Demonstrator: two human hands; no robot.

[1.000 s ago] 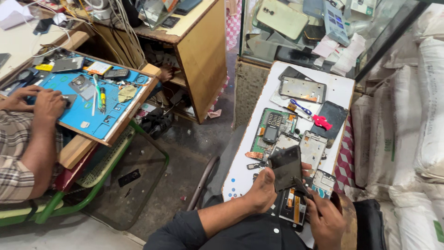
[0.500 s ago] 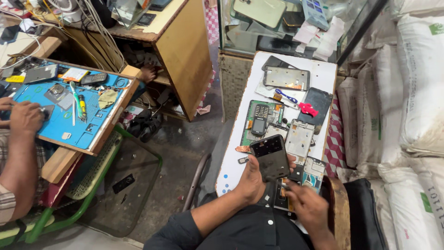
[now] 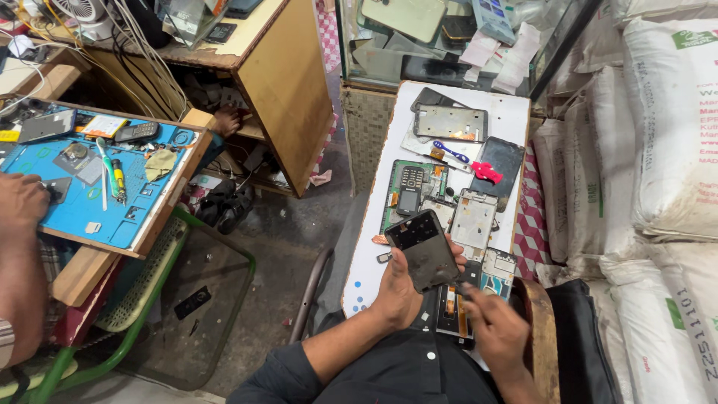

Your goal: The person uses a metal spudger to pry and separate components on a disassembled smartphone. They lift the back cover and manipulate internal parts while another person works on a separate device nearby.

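Note:
My left hand (image 3: 402, 293) holds a dark phone screen panel (image 3: 422, 248) tilted above the near end of a white table (image 3: 378, 224). My right hand (image 3: 495, 327) hovers just right of it, fingers loosely curled over an opened phone body (image 3: 451, 308) lying flat on the table; I see nothing gripped in it. Beyond the panel lie a silver phone frame (image 3: 476, 218), a small keypad phone (image 3: 407, 200) on a green mat (image 3: 392, 185), a second metal frame (image 3: 450, 123), a black phone (image 3: 499, 161) and a red piece (image 3: 486, 173).
At the left another person's arm (image 3: 19, 254) rests on a blue work mat (image 3: 82, 194) strewn with tools and phone parts. A wooden cabinet (image 3: 288, 90) and a glass case (image 3: 441, 37) stand behind. White sacks (image 3: 658, 150) pile up on the right. A green metal stand (image 3: 179, 299) sits below.
My view has shifted rightward. The screen panel has come down closer to my body, and my right hand has moved off it to hover over the opened phone.

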